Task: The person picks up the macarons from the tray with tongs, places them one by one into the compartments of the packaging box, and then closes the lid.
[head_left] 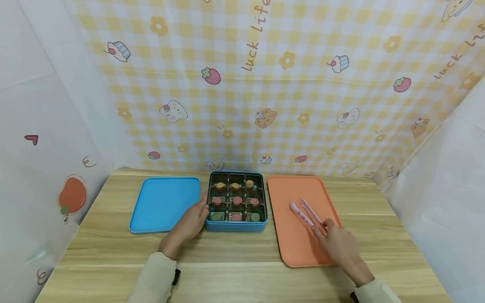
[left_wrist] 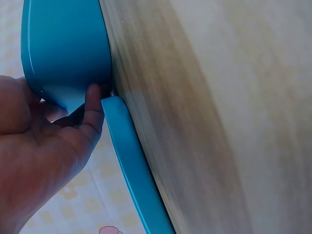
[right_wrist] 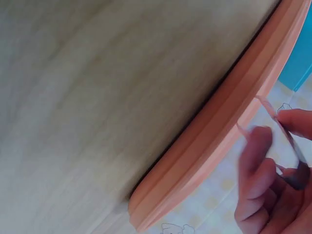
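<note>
A blue tin box (head_left: 236, 227) with a dark divided tray stands near the middle of the table. Its compartments hold small round pieces: a yellow row at the back, a pink row (head_left: 237, 200) midway, green and pink ones in front. My left hand (head_left: 193, 219) rests against the tin's left side; in the left wrist view its fingers touch the tin's wall (left_wrist: 68, 44) close to the tabletop. With my right hand (head_left: 339, 242) I hold pink tongs (head_left: 302, 214) over an orange tray (head_left: 287, 239). The tongs' tips are apart, nothing between them.
To the tin's left lies a flat blue lid (head_left: 168, 203), partly beneath my left wrist and hand. The orange tray sits close to the tin's right side. A checked cloth backdrop (head_left: 241, 102) rises behind the wooden table (head_left: 231, 281), with white sheets on both sides.
</note>
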`<act>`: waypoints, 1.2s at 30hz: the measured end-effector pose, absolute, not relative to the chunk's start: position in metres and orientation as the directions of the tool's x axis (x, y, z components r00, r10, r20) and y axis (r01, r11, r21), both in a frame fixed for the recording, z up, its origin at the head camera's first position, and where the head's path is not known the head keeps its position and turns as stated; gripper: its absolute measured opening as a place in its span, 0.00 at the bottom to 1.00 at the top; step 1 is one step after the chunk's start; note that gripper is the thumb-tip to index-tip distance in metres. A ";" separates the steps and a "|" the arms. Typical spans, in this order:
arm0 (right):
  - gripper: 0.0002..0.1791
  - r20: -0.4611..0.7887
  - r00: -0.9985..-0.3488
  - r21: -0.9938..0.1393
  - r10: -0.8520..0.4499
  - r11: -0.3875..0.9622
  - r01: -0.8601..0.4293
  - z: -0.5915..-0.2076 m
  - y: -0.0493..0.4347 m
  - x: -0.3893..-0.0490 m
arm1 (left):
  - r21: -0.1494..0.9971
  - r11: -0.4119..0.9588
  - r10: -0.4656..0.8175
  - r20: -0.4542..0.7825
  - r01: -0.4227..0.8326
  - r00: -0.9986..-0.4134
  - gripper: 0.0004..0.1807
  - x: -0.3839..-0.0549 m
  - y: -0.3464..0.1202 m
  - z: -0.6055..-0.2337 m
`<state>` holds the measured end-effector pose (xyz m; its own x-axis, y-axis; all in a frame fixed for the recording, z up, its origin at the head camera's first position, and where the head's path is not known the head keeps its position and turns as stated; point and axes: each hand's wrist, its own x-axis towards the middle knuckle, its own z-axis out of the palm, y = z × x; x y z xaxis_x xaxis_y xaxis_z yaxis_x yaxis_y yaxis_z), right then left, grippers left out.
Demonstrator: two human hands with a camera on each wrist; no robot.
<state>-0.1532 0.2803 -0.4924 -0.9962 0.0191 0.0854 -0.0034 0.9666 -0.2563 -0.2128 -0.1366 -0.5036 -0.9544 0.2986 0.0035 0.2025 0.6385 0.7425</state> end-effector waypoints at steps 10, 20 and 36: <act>0.21 0.015 -1.000 -0.200 0.020 0.980 0.017 -0.494 0.282 -0.154 | 0.747 0.634 0.312 -0.009 0.201 -0.950 0.30 -0.213 -0.138 -0.502; 0.20 0.015 -1.000 -0.198 0.021 0.980 0.018 -0.499 0.283 -0.155 | 0.754 0.633 0.313 -0.041 0.176 -0.949 0.30 -0.215 -0.140 -0.499; 0.11 0.311 -0.940 -0.341 -0.139 0.907 -0.247 -0.473 0.234 -0.178 | 0.793 0.599 0.253 -0.053 0.113 -0.966 0.32 -0.213 -0.140 -0.491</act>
<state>-0.1780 0.2343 -0.4726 -0.9402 -0.1385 0.3112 -0.2465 0.9072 -0.3409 -0.2135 -0.1399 -0.4907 -0.9662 0.2525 -0.0526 0.1133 0.5985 0.7930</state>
